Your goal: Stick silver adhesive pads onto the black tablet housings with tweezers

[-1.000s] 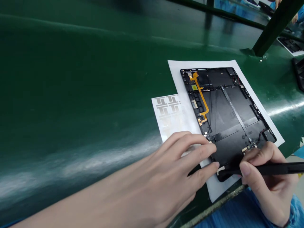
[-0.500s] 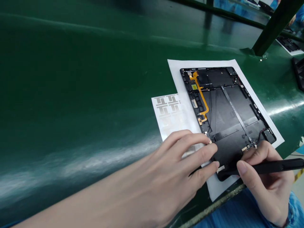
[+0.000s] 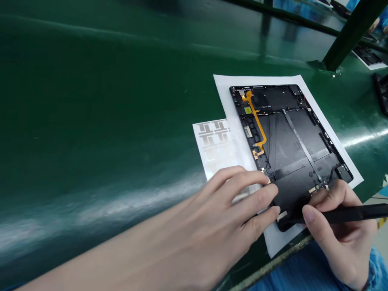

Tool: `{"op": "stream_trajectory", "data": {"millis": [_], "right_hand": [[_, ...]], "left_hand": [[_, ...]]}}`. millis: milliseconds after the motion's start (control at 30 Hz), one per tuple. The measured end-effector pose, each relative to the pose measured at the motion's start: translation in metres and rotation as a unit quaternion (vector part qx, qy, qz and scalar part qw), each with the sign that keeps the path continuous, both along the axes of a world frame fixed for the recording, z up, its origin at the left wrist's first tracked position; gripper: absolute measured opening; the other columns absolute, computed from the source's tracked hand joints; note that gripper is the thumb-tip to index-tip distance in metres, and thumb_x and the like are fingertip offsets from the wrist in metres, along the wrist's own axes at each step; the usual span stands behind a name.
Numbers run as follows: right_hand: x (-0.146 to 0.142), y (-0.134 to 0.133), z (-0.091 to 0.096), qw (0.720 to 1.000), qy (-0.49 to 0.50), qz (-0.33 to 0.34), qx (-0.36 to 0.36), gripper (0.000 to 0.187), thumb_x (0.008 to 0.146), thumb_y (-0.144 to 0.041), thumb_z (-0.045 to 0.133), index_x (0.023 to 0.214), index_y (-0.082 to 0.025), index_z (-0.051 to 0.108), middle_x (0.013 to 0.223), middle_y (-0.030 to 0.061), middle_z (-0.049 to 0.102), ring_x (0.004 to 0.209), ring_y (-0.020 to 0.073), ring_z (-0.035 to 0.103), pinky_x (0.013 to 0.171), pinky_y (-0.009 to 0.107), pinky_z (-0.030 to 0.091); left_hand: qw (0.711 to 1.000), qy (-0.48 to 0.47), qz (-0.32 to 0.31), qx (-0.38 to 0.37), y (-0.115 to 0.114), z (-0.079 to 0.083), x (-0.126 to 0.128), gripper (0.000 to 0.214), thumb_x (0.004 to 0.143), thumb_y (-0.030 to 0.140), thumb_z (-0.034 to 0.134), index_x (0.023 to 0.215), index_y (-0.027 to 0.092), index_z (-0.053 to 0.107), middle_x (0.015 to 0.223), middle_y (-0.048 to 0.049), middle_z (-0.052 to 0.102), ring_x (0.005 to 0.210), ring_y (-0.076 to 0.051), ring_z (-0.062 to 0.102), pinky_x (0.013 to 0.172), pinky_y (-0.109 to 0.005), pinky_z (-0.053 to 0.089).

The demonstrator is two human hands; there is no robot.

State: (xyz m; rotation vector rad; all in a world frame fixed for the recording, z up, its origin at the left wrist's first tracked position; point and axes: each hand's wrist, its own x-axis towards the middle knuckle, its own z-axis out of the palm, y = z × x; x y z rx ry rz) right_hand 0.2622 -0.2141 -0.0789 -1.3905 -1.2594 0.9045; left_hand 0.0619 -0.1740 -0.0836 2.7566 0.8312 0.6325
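A black tablet housing [image 3: 291, 137] lies face-up with its inner parts exposed, on a white sheet [image 3: 222, 87]. An orange flex cable [image 3: 261, 131] runs down its left side, and a grey ribbon cable [image 3: 300, 141] crosses the middle. My left hand [image 3: 230, 210] has its fingers apart, their tips resting on the housing's near left edge. Between thumb and fingers, my right hand [image 3: 339, 230] grips a slim black tool [image 3: 357, 212] over the near end of the housing. The tool's tip is hard to make out against the black surface.
A sheet of grey T-shaped stickers [image 3: 212, 141] lies left of the housing, partly under my left hand. A green post [image 3: 345, 40] stands on the green bench [image 3: 106, 101] at upper right. Beyond it are another dark housing [image 3: 368, 56] and a person's hand [image 3: 375, 25].
Both hands hold almost the same pose. The black tool's rear end has shifted slightly downward, along with a small movement of my right hand. The housing stays put.
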Motion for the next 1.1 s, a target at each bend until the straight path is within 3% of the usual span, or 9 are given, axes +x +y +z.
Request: {"op": "stream_trajectory", "data": {"millis": [333,533,700,967,1100], "right_hand": [[0.0011,0.0005,-0.0024,1.0,0.024,0.004,-0.003,0.022,0.087,-0.02,0.069,0.07,-0.021,0.055,0.061,-0.0022,0.05,0.049,0.0094,0.045,0.04,0.019,0.036],[0.0005,0.0011,-0.0011,1.0,0.024,0.003,0.0,0.022,0.086,-0.017,0.069,0.069,-0.021,0.055,0.062,-0.0027,0.05,0.051,0.0091,0.045,0.042,0.019,0.036],[0.0008,0.0002,-0.0005,0.999,0.035,0.001,0.0,0.021,0.085,-0.016,0.069,0.07,-0.021,0.055,0.062,-0.0021,0.052,0.053,0.01,0.047,0.044,0.021,0.036],[0.0011,-0.0003,0.0014,0.999,0.034,0.011,-0.001,0.022,0.085,-0.012,0.069,0.072,-0.021,0.054,0.064,-0.0037,0.053,0.053,0.0086,0.047,0.044,0.02,0.035],[-0.0035,-0.001,0.0008,0.999,-0.009,-0.016,0.026,0.023,0.084,-0.007,0.067,0.074,-0.023,0.053,0.065,-0.0052,0.054,0.055,0.0083,0.05,0.046,0.019,0.037]], "left_hand": [[1.0,-0.01,-0.005,0.009,0.0006,-0.0012,0.0006,0.026,0.097,0.012,0.051,0.106,0.021,0.073,0.113,-0.0037,0.069,0.119,-0.025,0.054,0.1,-0.038,0.045],[1.0,-0.017,-0.01,-0.001,0.0013,0.0018,0.001,0.04,0.104,0.011,0.033,0.109,0.02,0.072,0.114,-0.0045,0.068,0.121,-0.025,0.051,0.102,-0.038,0.041],[1.0,-0.024,-0.007,0.007,0.0017,-0.0012,0.0015,0.041,0.106,0.013,0.031,0.109,0.02,0.072,0.119,-0.0034,0.067,0.121,-0.024,0.051,0.102,-0.037,0.04],[0.999,-0.033,-0.031,0.001,0.0005,-0.0064,0.0001,0.038,0.104,0.011,0.034,0.111,0.019,0.071,0.106,-0.0011,0.07,0.116,-0.023,0.054,0.107,-0.035,0.038],[0.998,-0.04,-0.045,0.008,0.0019,-0.0072,0.0023,0.042,0.102,0.008,0.032,0.102,0.017,0.074,0.102,-0.0001,0.072,0.112,-0.023,0.057,0.107,-0.033,0.038]]}}
